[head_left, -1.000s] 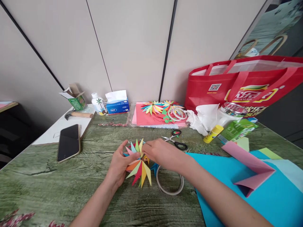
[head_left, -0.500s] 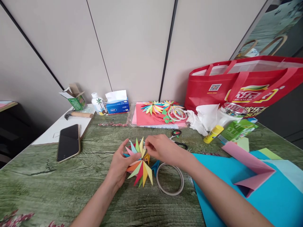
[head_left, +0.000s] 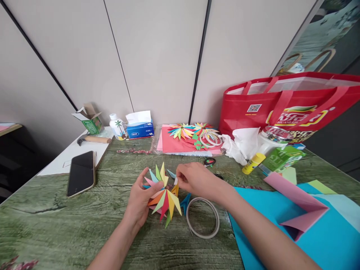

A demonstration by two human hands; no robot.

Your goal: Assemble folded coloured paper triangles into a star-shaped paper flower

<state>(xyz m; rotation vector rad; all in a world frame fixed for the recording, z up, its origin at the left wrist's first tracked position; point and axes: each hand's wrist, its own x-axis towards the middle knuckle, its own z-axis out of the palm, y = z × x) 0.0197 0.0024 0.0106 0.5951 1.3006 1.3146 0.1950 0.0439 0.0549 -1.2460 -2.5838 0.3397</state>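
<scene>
My left hand (head_left: 140, 197) grips a multicoloured folded-paper star (head_left: 165, 198) from its left side, thumb on top of the points. My right hand (head_left: 191, 178) is closed at the star's upper right, fingertips pinched on a small pale piece beside a blue-grey point and an orange one; what exactly it pinches is too small to tell. A blue folded paper piece (head_left: 185, 203) lies just right of the star. Beside it a roll of white tape (head_left: 216, 215) rests flat on the green wood-grain table (head_left: 157, 251).
Blue sheets (head_left: 281, 240) with a pink folded paper (head_left: 295, 193) lie at right. Behind stand a glue stick (head_left: 253, 163), red bag (head_left: 247, 112), finished stars (head_left: 181, 131), scissors (head_left: 209, 161), tissue pack (head_left: 140, 129) and bottle (head_left: 118, 128). A phone (head_left: 81, 173) and hammer (head_left: 97, 139) are left.
My right hand has moved slightly right, away from the star's centre, and a blue-grey point now shows by its fingertips. The star has tilted a little in my left hand.
</scene>
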